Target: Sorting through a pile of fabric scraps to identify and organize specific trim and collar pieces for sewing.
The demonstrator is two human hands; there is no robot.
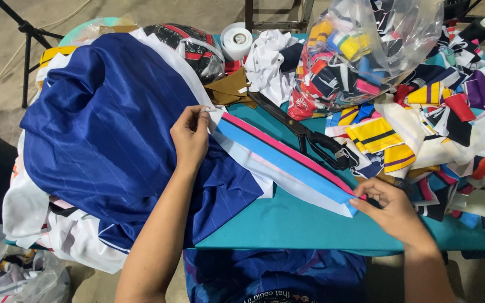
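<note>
Teal table [287, 224] on bare concrete floor; left hand [190, 134] pinches one end of flat pink-blue-white fabric strip [287, 165], right hand [391, 207] pinches other end, strip stretched across table; glossy blue cloth [113, 129] heaped left; black scissors [310, 134], bagged scraps [366, 45] behind.

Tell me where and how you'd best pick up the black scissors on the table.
Probably by the handle loops. The scissors lie flat on the teal table, blades pointing up-left toward the brown cloth, loops at the lower right beside the scrap pile. Come from above at the loops; the right hand is nearest.
</note>
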